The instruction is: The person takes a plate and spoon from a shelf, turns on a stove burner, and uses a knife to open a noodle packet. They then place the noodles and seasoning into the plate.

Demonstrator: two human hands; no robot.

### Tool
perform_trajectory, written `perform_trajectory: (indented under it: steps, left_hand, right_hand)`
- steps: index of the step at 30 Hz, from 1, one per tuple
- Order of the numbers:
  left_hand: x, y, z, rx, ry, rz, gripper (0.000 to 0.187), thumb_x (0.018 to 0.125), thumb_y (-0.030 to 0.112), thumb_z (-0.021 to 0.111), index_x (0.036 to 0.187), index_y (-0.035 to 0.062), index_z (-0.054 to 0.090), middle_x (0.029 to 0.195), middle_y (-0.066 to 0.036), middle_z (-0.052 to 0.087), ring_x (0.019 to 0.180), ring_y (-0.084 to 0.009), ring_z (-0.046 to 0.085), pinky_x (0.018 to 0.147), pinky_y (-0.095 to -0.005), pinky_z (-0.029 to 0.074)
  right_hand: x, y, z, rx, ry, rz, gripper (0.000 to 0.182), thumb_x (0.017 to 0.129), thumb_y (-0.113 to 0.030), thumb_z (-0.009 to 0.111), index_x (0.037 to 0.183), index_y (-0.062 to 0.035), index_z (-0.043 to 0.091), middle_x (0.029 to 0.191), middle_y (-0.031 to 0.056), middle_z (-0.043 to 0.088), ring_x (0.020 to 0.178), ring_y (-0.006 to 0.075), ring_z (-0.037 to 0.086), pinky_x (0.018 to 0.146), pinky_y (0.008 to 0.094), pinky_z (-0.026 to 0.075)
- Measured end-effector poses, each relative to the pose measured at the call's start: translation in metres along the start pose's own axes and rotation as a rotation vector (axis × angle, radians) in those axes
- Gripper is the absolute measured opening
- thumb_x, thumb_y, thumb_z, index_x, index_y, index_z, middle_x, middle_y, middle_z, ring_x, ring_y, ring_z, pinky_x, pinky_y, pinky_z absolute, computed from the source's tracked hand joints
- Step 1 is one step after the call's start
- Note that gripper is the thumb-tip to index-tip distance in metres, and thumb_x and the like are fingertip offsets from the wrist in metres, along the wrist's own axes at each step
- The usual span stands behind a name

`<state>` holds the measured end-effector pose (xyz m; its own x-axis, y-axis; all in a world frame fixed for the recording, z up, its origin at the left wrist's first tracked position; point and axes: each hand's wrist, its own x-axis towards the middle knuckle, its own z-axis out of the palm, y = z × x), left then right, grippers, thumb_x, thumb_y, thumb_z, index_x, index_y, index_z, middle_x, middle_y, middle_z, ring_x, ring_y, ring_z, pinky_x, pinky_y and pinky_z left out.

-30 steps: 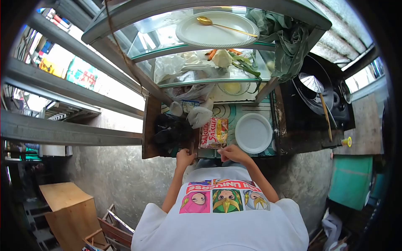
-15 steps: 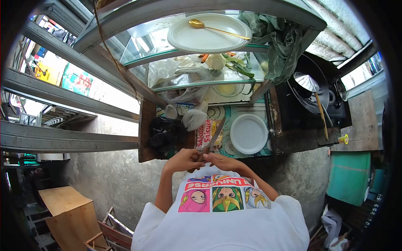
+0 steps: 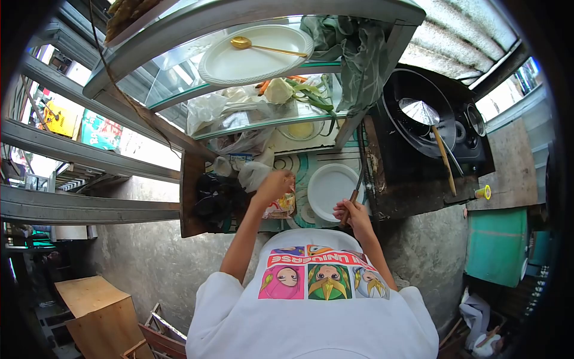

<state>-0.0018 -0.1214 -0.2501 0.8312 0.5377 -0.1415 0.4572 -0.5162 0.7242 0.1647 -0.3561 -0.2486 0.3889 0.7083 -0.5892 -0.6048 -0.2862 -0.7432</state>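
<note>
My right hand [image 3: 356, 216] is closed around the wooden handle of a knife [image 3: 355, 194], its blade pointing away along the right side of a white plate [image 3: 320, 186]. Over at the left, my left hand [image 3: 277, 184] reaches across a printed food packet [image 3: 281, 207] and overlaps it in this view. The fingers of that hand are mostly hidden beneath it. Just beyond the wrist lies a clear plastic bag [image 3: 253, 175], with a black plastic bag [image 3: 214, 200] to its left. Plate and packet rest on a patterned teal cloth [image 3: 302, 222].
A glass case [image 3: 233, 128] stands at the back, with a cauliflower-like vegetable [image 3: 278, 91], carrots and green leaves inside. On its upper shelf a gold spoon [image 3: 263, 47] lies on an oval plate [image 3: 218, 67]. The stove [image 3: 418, 158] at right carries a wok [image 3: 391, 110] and a wooden-handled utensil [image 3: 443, 158].
My hands have parted. The right hand has carried the knife to the right, beside the plate, while the left has moved forward over the packet. The camera view has shifted slightly.
</note>
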Motion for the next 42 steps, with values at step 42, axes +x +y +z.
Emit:
perform_trajectory:
  steps: [42]
  left_hand:
    - [-0.027, 0.005, 0.061, -0.26, 0.472, -0.464, 0.019, 0.081, 0.014, 0.06, 0.086, -0.0043, 0.058, 0.067, -0.013, 0.062, 0.053, -0.0182, 0.061, 0.048, -0.0301, 0.045]
  right_hand:
    - [0.031, 0.016, 0.007, -0.709, -0.173, -0.217, 0.025, 0.089, -0.028, 0.053, 0.087, -0.0025, 0.055, 0.056, -0.0016, 0.043, 0.052, 0.007, 0.038, 0.048, 0.0236, 0.031]
